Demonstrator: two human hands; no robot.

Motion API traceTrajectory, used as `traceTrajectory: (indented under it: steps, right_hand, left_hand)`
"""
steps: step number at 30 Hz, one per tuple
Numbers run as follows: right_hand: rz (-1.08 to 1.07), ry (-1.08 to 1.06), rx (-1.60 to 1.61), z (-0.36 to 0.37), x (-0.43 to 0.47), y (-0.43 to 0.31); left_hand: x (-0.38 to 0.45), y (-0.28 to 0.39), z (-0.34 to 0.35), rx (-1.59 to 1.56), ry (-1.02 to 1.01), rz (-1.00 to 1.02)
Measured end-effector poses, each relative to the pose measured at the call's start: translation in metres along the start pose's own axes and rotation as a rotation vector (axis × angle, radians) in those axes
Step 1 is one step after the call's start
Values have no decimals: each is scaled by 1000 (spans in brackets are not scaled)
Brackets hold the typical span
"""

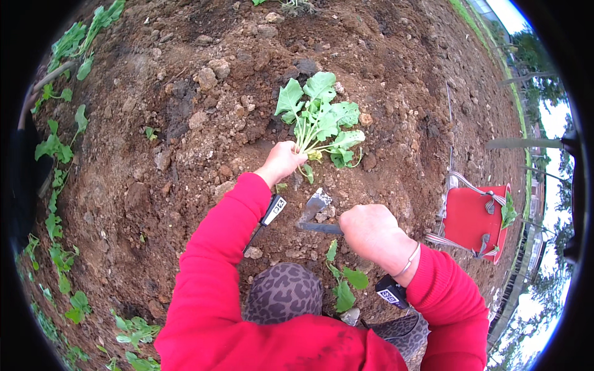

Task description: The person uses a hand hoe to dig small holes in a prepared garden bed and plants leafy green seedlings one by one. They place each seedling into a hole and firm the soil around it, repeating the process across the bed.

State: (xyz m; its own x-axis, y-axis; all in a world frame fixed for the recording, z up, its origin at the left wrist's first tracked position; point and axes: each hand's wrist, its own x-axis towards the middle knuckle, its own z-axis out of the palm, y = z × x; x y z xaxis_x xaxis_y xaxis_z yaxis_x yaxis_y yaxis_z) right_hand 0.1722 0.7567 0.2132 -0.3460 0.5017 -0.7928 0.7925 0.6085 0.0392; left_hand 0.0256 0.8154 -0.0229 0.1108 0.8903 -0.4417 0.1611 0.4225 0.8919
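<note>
My left hand grips the stems of a bunch of leafy green seedlings, whose leaves fan out away from me over the soil; some leaves have holes. In my right hand is a small hand hoe, held with the fist closed round its handle. Its bent neck turns toward a soil-smeared metal blade, which is at the ground just below the bunch. A single young plant stands in the soil between my right forearm and my knee.
A red bucket with striped straps lies at the right, greenery at its mouth. Beside it a thin string runs along the ground. Rows of seedlings line the left, where another person's dark-clothed part shows. Clods dot the brown soil.
</note>
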Motion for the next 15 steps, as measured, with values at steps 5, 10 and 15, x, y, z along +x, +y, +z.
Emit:
traceTrajectory:
  steps: [5,10,15]
  right_hand:
    - [4,-28,-46,-12,7,-10]
    - [36,-106,-66,-15,8,-11]
    - [-12,-160,-168,-14,10,-5]
  left_hand:
    - [-36,34,-69,-717,-172,-79]
    - [-81,31,-133,-994,46,-17]
    - [-130,-20,-177,-1182,249,-154]
